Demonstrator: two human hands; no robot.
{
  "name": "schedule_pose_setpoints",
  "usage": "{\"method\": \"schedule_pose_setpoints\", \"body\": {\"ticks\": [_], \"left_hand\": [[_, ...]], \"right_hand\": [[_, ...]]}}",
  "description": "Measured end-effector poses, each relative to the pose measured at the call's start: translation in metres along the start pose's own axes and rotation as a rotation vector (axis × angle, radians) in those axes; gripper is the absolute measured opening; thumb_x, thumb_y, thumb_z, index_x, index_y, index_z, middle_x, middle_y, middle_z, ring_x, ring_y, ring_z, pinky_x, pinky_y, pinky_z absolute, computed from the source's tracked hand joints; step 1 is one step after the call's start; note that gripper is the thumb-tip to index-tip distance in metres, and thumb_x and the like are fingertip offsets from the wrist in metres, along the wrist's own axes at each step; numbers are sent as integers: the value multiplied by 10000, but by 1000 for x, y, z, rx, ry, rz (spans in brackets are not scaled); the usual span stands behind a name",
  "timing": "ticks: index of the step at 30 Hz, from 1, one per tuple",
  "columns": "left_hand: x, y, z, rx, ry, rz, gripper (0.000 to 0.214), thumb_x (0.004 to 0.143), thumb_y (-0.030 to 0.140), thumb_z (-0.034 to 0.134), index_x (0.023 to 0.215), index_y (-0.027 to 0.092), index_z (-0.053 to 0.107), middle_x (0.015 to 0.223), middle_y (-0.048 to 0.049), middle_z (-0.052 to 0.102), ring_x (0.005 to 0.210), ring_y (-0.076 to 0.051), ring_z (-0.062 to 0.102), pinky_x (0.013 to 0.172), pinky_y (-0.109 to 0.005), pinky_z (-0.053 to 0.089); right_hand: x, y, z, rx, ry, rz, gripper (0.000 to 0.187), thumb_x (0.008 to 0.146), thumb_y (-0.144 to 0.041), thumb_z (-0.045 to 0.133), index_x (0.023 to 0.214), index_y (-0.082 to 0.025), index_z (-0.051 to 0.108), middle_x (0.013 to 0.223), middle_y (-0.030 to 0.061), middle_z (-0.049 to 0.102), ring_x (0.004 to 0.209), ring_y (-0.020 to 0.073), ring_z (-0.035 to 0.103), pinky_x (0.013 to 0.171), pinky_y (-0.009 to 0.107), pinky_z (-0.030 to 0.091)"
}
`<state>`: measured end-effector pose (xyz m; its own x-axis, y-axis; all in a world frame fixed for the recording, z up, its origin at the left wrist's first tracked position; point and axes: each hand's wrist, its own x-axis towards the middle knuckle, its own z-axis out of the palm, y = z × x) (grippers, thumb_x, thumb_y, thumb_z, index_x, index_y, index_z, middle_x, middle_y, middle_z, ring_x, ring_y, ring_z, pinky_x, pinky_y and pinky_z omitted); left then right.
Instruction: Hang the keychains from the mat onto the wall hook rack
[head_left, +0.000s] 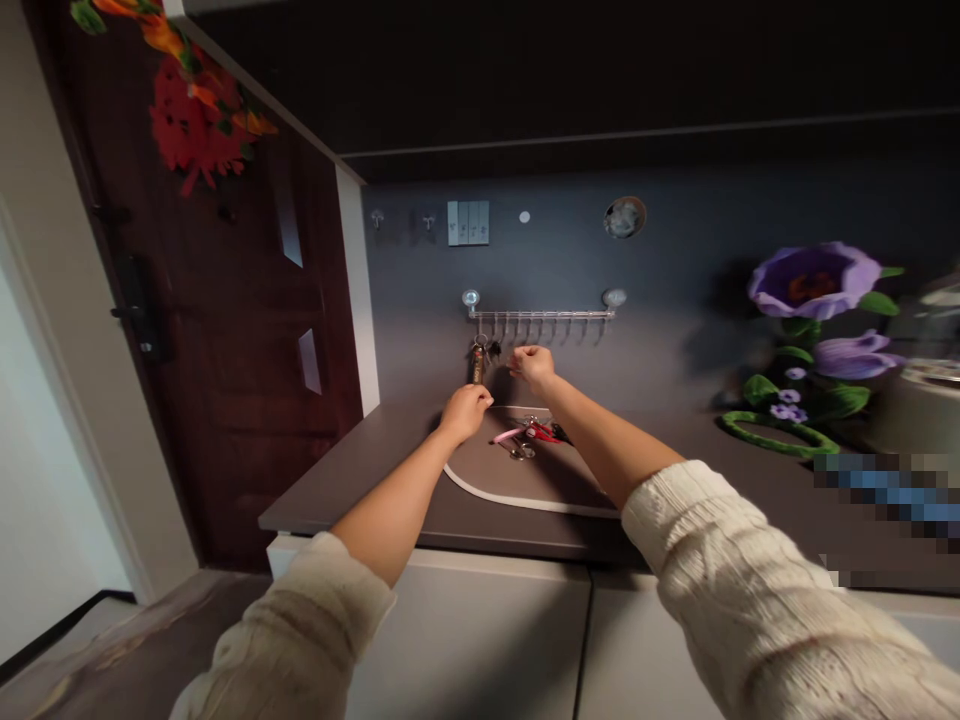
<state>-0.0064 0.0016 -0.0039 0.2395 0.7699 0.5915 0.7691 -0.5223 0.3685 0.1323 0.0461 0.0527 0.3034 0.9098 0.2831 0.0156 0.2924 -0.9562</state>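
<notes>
A clear hook rail (547,315) is fixed to the dark wall panel, with a row of hooks along it. From its left end hangs a keychain (478,362) with a lettered brown strap and a metal ring. A small black item (495,349) hangs just right of it. My left hand (466,410) is closed at the strap's lower end; whether its fingers grip the strap is hidden. Below the hooks, my right hand (532,366) is pinched, and what it holds is too small to make out. Red and pink key items (536,432) with metal rings lie on the counter between my forearms.
A white curved strip (517,502) outlines an area on the counter (337,490). Purple artificial flowers (814,285) and a lamp-like object (915,400) stand at the right. Above is a dark overhanging cabinet (570,70). To the left is a dark red door (262,450).
</notes>
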Motion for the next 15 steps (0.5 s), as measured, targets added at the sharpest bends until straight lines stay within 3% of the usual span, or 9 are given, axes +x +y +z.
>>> {"method": "schedule_pose_setpoints", "body": {"ticks": [5,15], "left_hand": [[1,3,6,-159,30,-21,147,758,149,492,780,141,637,819,-49,644,772,-137,559,723,-238,407],[6,29,27,-301,-22,-143,126,708,163,552,750,137,668,759,-46,666,676,-121,565,650,-224,413]], "right_hand": [[-18,5,-25,-56,-48,-56,96,762,-173,496,686,-134,539,624,12,579,502,52,466,498,175,378],[-49,33,-67,-210,-110,-133,94,723,-208,516,725,-132,570,689,31,639,555,77,490,616,216,400]]}}
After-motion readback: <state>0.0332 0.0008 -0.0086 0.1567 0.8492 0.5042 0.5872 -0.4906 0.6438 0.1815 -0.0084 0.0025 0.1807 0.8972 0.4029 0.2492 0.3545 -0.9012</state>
